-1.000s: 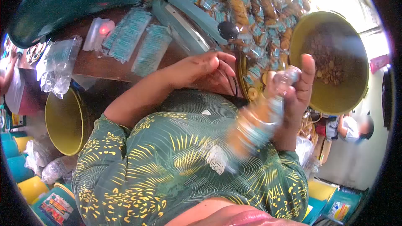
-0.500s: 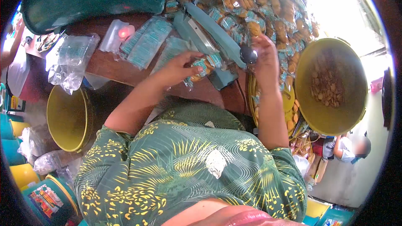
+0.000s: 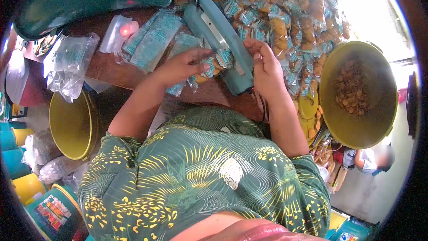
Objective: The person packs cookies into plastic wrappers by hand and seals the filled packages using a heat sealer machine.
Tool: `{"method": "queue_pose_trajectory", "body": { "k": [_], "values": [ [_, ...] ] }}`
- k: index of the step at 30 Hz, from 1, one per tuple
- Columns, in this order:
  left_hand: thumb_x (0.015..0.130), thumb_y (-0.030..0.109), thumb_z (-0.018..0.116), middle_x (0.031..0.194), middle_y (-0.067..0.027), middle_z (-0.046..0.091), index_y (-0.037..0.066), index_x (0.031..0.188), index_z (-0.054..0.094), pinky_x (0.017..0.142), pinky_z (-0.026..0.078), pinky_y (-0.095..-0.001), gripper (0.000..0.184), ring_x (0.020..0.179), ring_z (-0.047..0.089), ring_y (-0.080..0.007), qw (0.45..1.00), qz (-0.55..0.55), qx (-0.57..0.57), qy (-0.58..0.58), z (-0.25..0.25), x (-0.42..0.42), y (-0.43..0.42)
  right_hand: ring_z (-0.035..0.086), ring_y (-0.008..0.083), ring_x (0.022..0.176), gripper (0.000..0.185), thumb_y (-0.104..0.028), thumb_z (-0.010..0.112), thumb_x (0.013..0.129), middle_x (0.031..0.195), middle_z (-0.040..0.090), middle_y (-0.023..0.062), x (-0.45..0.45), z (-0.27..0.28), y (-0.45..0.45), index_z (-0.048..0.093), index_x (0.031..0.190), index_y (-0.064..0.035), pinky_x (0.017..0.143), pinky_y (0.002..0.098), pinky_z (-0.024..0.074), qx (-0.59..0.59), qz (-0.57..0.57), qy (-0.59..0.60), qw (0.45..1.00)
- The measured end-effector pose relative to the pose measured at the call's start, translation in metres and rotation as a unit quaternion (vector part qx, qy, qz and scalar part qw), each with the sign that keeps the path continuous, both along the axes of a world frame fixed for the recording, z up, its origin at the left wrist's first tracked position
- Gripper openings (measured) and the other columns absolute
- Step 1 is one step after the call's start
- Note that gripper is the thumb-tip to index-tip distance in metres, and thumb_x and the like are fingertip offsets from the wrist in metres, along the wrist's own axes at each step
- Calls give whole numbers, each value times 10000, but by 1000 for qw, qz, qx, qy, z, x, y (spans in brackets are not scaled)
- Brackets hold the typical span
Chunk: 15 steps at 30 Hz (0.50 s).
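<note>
My left hand (image 3: 189, 64) pinches a small clear packet of biscuits (image 3: 210, 68) with blue print. The packet's top end lies at the metal strip of a blue-green heat sealer (image 3: 238, 80). My right hand (image 3: 266, 69) is curled at the near end of the sealer's raised arm (image 3: 227, 31), and the black knob there is hidden behind it. Flat printed bags (image 3: 156, 40) lie left of the sealer, and more loose ones (image 3: 185, 42) lie beside my left hand.
Many filled biscuit packets (image 3: 278, 31) are heaped behind the sealer. A yellow tub (image 3: 383, 107) with brown pieces stands at the right, another yellow tub (image 3: 67, 129) at the left. A large green tub (image 3: 98, 0) lies at the back left. Another person (image 3: 368, 158) is at far right.
My right hand has come down over the black knob at the sealer arm's end, which showed before. My left hand still holds the packet at the strip. The view has shifted slightly.
</note>
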<state>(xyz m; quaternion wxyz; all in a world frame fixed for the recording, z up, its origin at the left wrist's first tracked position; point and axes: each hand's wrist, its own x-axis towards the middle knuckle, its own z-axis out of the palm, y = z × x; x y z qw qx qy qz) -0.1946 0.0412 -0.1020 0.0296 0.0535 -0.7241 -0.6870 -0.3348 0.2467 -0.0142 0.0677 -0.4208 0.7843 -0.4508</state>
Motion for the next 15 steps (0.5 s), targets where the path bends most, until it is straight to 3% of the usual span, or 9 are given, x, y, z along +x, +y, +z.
{"method": "queue_pose_trajectory", "body": {
  "k": [5,8,11,14,15],
  "values": [
    [959,256,612,1266,-71,598,59,1370,497,1008,435,-348,470,1166,547,-180,997,2,65,-29,-9,-6,1,635,327,990,384,58,425,869,1031,642,210,5,9,2,621,1160,-99,886,389,487,52,-28,-24,998],
    [965,272,604,1272,-63,596,61,1350,519,1013,424,-343,447,1153,557,-181,997,25,70,-18,0,-6,4,632,343,950,393,69,428,831,1004,635,211,0,-3,1,620,1140,-80,872,393,490,-2,-5,28,1000],
    [970,291,592,1268,-53,604,66,1339,533,1024,411,-346,437,1144,567,-190,998,45,50,-22,4,-6,5,626,368,968,379,71,435,809,1008,634,214,3,4,0,621,1110,-63,875,407,490,20,-7,23,1000],
    [943,357,632,1271,-115,589,-14,1335,515,999,423,-332,552,1163,546,-191,988,43,140,-43,15,-6,12,617,383,1006,359,65,444,801,1031,639,213,3,3,0,623,1089,-55,896,422,487,14,-5,39,999],
    [940,351,634,1265,-116,593,-16,1331,516,998,424,-335,549,1159,548,-193,995,40,76,-47,17,-6,14,614,386,1016,358,65,444,800,1040,638,215,3,2,0,623,1085,-55,905,426,485,0,3,55,999]
  ]
}}
